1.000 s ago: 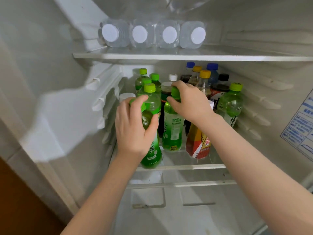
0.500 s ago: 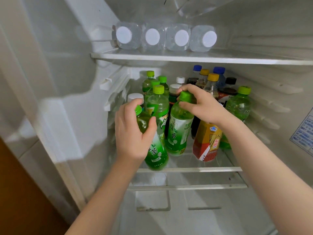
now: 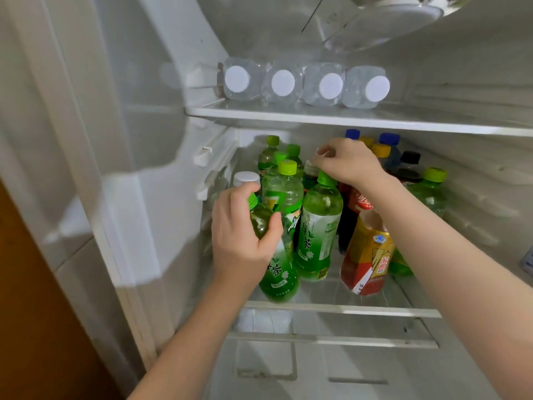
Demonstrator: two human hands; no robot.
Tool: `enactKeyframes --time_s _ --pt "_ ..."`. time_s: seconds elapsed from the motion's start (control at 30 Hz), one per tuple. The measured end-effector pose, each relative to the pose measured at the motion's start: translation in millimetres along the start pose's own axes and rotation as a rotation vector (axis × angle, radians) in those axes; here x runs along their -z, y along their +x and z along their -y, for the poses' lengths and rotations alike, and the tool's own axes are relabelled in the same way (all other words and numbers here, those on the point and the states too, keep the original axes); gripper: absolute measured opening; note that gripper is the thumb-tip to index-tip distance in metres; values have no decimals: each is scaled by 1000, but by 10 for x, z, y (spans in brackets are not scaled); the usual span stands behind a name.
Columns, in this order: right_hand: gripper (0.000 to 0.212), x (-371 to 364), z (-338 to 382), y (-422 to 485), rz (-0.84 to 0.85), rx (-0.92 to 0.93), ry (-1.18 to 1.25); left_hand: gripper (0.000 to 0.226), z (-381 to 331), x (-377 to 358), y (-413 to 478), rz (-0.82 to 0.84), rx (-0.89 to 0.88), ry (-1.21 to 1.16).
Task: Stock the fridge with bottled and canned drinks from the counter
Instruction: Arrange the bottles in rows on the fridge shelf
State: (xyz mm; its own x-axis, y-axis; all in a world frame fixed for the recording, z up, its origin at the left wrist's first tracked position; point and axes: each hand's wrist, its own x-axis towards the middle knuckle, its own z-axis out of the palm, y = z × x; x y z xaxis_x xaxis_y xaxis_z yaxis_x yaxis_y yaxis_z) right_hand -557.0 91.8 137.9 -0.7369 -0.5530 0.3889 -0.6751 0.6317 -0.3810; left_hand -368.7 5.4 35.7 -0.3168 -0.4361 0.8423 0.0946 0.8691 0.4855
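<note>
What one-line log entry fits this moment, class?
stage: stocking | left hand: grips front green tea bottle on middle shelf | right hand: above neighbouring green bottle, grip unclear

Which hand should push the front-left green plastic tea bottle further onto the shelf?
The left hand: it grips that green plastic tea bottle below its cap. The right hand hovers farther back.

Both bare forearms reach forward. Left hand (image 3: 242, 235) wraps fingers and thumb round a green bottle (image 3: 278, 272); right hand (image 3: 350, 163) sits higher, fingers bent down, grip unclear tbh.
</note>
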Motion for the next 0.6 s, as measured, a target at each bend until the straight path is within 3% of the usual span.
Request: enactKeyframes --time_s 0.13,0.27,0.6 --pt "27 59 142 221 377 -159 -5 45 -23 -49 13 -20 17 -1" --pt "31 62 142 329 598 -291 33 46 -48 -69 27 -6 38 22" --pt "23 33 78 305 503 -292 126 47 -83 -28 32 55 26 52"
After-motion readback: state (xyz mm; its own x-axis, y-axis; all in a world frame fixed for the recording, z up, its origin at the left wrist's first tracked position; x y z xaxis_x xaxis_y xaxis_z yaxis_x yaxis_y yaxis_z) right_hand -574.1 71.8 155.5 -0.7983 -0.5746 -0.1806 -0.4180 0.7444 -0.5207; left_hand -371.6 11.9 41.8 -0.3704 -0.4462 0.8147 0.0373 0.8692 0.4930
